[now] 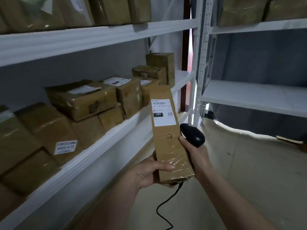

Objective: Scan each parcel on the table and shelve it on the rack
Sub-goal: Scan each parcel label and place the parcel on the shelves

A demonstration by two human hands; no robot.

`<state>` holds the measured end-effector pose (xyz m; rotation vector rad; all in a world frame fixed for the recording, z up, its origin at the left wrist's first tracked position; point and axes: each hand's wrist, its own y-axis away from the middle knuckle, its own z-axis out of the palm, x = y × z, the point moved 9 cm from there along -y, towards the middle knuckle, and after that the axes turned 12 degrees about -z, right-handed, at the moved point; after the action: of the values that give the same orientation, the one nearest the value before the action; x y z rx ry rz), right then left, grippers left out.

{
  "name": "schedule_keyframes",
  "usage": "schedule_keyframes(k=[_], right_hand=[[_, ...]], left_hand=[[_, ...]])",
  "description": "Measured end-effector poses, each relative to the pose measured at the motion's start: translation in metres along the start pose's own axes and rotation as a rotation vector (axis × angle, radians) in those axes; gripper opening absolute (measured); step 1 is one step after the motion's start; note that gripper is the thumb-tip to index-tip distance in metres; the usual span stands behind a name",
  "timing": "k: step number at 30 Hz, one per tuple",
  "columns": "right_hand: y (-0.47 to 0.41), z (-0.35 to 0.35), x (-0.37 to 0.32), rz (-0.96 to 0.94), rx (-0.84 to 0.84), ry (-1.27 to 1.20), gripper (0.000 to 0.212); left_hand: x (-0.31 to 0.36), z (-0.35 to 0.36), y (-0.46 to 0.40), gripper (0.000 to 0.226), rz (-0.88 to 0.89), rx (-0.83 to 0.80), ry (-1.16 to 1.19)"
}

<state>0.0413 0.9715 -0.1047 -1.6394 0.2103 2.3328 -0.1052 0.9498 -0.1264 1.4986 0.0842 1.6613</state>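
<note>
The left hand point(149, 170) is gripping the near end of a long, narrow cardboard parcel point(167, 133), thumb lying across its top face and the other fingers curled underneath, out of sight. The right hand point(194, 151) is wrapped round a black corded barcode scanner point(193, 134), with one fingertip touching the parcel's right edge; its cable point(166, 208) is dangling below. The parcel is being held in the air in front of the rack, its far end tilted up towards the shelf, shipping label point(163, 112) facing up. It is looking stiff and light, since one hand is carrying it from the end; the glossy tape wrap near the grip is probably slippery, so a hold nearer the middle, on bare cardboard, would likely be steadier. Just beyond, the white shelf lip point(116, 135) is running along the left, and taped brown boxes point(83, 98) are crowding the shelf board behind it. Open board is showing at the far right end point(182, 77), beside the upright post point(197, 67). The neighbouring rack's shelf point(257, 95) is showing bare board too.
</note>
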Motion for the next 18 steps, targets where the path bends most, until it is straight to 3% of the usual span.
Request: schedule_keyframes(k=[5, 9, 18], right_hand=[[-0.106, -0.053, -0.032, -0.012, -0.028, 0.036, 0.028], [-0.173, -0.080, -0.058, -0.045, -0.066, 0.078, 0.019], [-0.248, -0.121, -0.076, -0.049, -0.027, 0.073, 0.034]], left_hand=[[0.072, 0.037, -0.093, 0.056, -0.027, -0.025, 0.048], [0.119, 0.051, -0.146, 0.062, -0.019, 0.014, 0.160], [0.191, 0.061, -0.226, 0.042, -0.015, 0.098, 0.307]])
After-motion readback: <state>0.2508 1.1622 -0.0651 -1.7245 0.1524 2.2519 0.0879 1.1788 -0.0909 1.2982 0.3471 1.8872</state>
